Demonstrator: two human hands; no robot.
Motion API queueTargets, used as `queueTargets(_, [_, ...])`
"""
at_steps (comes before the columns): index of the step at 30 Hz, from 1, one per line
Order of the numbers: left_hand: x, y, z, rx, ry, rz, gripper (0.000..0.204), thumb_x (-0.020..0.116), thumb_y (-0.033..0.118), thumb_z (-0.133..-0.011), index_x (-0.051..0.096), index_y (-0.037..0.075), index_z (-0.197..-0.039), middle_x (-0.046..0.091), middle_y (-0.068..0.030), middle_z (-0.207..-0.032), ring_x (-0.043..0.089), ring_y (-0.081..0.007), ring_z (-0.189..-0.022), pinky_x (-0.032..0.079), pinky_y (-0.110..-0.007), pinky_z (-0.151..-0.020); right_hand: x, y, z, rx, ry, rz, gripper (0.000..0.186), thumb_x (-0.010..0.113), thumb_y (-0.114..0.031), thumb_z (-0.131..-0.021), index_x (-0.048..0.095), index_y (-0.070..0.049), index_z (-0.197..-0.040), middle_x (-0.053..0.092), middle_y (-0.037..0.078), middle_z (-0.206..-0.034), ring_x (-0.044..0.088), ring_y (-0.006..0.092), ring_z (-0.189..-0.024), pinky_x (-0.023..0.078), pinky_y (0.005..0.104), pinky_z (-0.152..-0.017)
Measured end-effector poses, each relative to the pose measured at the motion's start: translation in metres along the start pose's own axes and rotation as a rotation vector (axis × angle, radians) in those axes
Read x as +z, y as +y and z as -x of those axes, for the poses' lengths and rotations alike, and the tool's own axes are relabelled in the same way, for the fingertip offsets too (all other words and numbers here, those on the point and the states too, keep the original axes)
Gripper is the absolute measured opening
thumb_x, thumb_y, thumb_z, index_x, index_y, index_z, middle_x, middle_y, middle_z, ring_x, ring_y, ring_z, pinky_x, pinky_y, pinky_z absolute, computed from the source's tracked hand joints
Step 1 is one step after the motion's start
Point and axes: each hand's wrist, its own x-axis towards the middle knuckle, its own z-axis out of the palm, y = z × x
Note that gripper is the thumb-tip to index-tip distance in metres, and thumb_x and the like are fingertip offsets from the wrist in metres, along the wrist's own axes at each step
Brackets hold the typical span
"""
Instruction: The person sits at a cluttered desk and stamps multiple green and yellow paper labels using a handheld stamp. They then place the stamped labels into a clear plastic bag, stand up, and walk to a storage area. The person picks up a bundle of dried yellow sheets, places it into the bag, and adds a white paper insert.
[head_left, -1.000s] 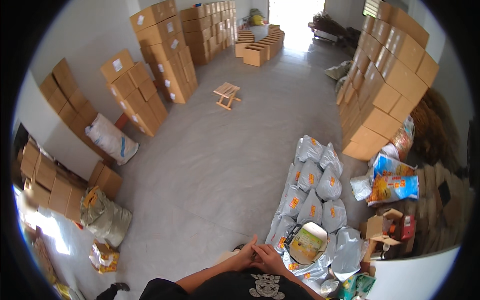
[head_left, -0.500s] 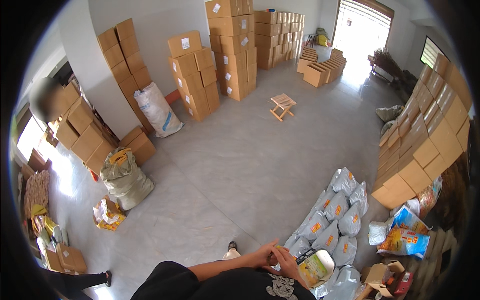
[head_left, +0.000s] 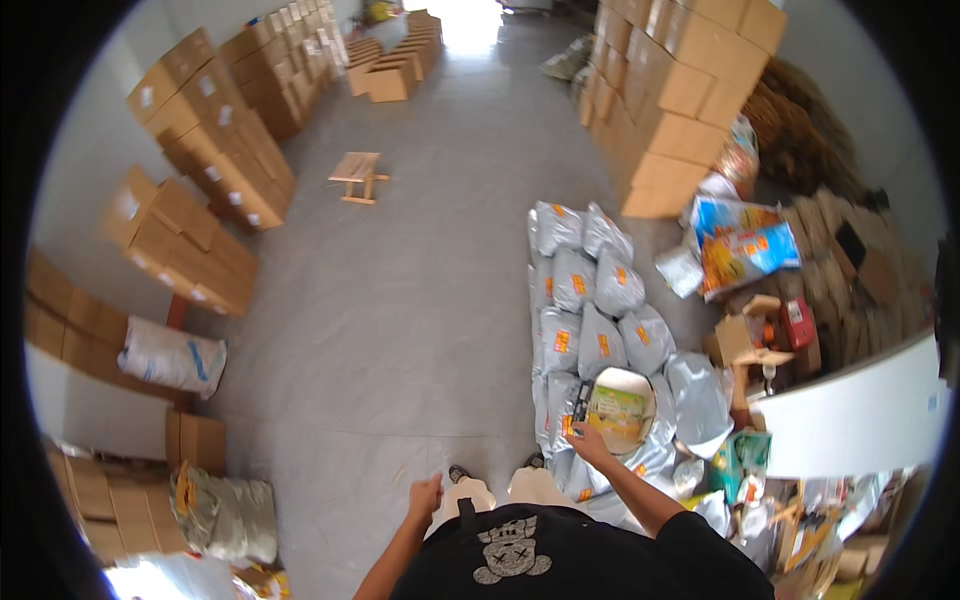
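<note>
Just beyond the right hand [head_left: 590, 443], a round white-rimmed tub [head_left: 626, 381] sits on shiny grey plastic bags [head_left: 601, 345]; the left hand [head_left: 427, 497] hangs well apart; I cannot tell either grip.

Hands: clasped together before the shirt in both earlier views, now parted. Left hand [head_left: 426, 495]: carried out to the left of the body, well apart from the other. Right hand [head_left: 592, 442]: extended to the near left edge of the round tub [head_left: 643, 388] set on the grey packages [head_left: 601, 340]; contact not discernible. Shoes [head_left: 458, 473]: two now exposed, where one was shown. View: swung rightward and tipped down since half a second ago; a second person's leg is dropped from the left, and mixed clutter [head_left: 840, 525] is brought in at lower right.
</note>
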Motion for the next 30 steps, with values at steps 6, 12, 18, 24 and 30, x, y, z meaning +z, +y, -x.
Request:
queueTargets(6, [-0.021,-0.1,0.019,-0.174,-0.052,-0.625,0.042,0.056,0.037,-0.082,0.065,0.001,-0.063,0.052,-0.0075,-0.046,0.052,-0.0166,-0.046,0.04,-0.035,-0.049,0.037,0.158,0.047,0.501,0.292,0.22,0.037,0.065,-0.025,-0.075,0.061,-0.001,-0.104,0.064,0.014,-0.094,0.063,0.024,-0.081,0.053,0.0372,-0.068])
queueTargets(12, [0.019,-0.127,0.025,-0.22,-0.147,-0.687,0.043,0.053,0.039,-0.084,0.067,0.001,-0.068,0.056,-0.0084,-0.05,0.057,-0.0173,-0.05,0.044,-0.034,-0.051,0.049,0.173,0.054,0.949,0.364,-0.536,0.038,0.057,-0.014,-0.078,0.057,-0.001,-0.113,0.062,0.014,-0.085,0.062,0.0228,-0.069,0.052,0.0337,-0.051])
queueTargets(18, [0.038,-0.113,0.01,0.064,-0.051,-1.145,0.035,0.052,0.035,-0.085,0.066,0.007,-0.07,0.061,-0.0136,-0.059,0.06,-0.0338,-0.057,0.046,-0.044,-0.055,0.06,0.198,0.041,1.158,0.57,-0.886,0.038,0.053,-0.009,-0.082,0.05,-0.004,-0.12,0.056,0.011,-0.098,0.058,0.0221,-0.073,0.053,0.0349,-0.056])
queueTargets(24, [0.041,-0.136,-0.009,0.161,-0.001,-1.185,0.028,0.053,0.03,-0.086,0.063,0.008,-0.071,0.059,-0.0156,-0.06,0.058,-0.0372,-0.058,0.043,-0.048,-0.055,0.091,0.248,-0.007,1.185,0.71,-1.311,0.038,0.054,-0.014,-0.088,0.041,-0.004,-0.123,0.042,0.012,-0.117,0.045,0.0319,-0.11,0.047,0.05,-0.087])
queueTargets(30, [0.049,-0.142,-0.016,0.209,0.105,-1.157,0.026,0.054,0.024,-0.085,0.059,0.006,-0.067,0.055,-0.0155,-0.055,0.054,-0.0367,-0.052,0.039,-0.047,-0.051,0.126,0.286,-0.056,1.215,0.881,-1.695,0.034,0.049,-0.024,-0.094,0.042,-0.001,-0.119,0.041,0.016,-0.127,0.045,0.0315,-0.112,0.043,0.0483,-0.093])
